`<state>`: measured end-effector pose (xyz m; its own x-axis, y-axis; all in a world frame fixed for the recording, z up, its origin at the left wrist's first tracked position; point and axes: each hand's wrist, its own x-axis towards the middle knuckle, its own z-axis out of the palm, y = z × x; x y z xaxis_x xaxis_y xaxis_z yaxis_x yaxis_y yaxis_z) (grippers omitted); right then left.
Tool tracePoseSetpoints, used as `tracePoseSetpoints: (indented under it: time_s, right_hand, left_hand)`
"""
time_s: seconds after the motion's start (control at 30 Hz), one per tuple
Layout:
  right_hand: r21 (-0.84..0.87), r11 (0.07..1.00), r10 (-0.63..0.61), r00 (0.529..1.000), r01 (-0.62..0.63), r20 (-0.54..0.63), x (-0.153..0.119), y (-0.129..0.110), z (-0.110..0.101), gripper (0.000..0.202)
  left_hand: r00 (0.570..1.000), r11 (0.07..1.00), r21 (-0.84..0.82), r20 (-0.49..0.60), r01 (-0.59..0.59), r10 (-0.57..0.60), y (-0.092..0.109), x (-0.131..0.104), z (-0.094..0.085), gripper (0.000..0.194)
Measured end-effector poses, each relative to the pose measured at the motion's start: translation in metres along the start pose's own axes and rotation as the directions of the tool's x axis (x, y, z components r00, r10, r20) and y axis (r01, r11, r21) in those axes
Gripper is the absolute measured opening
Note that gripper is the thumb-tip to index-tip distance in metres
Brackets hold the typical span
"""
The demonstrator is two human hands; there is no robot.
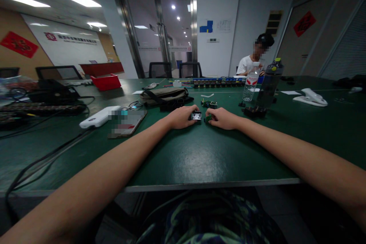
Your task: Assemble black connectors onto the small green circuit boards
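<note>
My left hand (183, 117) rests on the green table and pinches a small silver-and-black part (197, 115), boxy in shape, between thumb and fingers. Just to its right, my right hand (224, 118) has its fingers closed on a small green circuit board (208, 119) with a dark end. A narrow gap separates the two held pieces. Behind them lies a loose pile of green circuit boards (209, 103). Both forearms reach in over the table's front edge. The fine details of either held piece are too small to make out.
A grey-brown bag (164, 97) lies behind my left hand. Further left are a phone (127, 123), a white device (100, 116) and cables. A water bottle (251, 84) and a dark bottle (268, 84) stand right. A person (251, 64) sits across the table (185, 160).
</note>
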<state>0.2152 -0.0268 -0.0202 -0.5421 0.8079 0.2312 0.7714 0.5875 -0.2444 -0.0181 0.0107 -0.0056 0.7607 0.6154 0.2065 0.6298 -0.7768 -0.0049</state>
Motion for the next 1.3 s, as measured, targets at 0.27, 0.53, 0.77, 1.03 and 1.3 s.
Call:
tracePoseSetpoints:
  time_s: [0.27, 0.53, 0.77, 1.03, 1.3]
  right_hand:
    - [0.005, 1.0, -0.006, 1.0, 0.006, -0.005, -0.0001, -0.0002, -0.0001, 0.021]
    - [0.0, 1.0, -0.006, 1.0, 0.006, -0.004, 0.0005, 0.0014, 0.0007, 0.02]
    - [0.006, 1.0, -0.006, 1.0, 0.006, 0.001, 0.0004, 0.0011, 0.0007, 0.02]
    - [0.004, 1.0, 0.005, 1.0, -0.005, 0.003, -0.0003, -0.0016, -0.0008, 0.021]
    - [-0.005, 1.0, 0.006, 1.0, -0.006, 0.007, -0.0004, -0.0018, -0.0009, 0.021]
  left_hand:
    - [1.0, 1.0, -0.004, -0.003, 0.001, -0.001, -0.0004, 0.0003, 0.0005, 0.039]
    - [1.0, 1.0, -0.006, -0.005, 0.003, -0.003, 0.0002, 0.0003, 0.0004, 0.038]
    - [1.0, 1.0, -0.027, 0.003, 0.005, -0.005, 0.0011, -0.0004, -0.0003, 0.038]
    - [1.0, 1.0, -0.018, -0.021, -0.009, 0.009, 0.0001, -0.0004, 0.0012, 0.038]
    - [1.0, 1.0, -0.007, -0.005, 0.003, -0.003, 0.0011, -0.0004, -0.0008, 0.038]
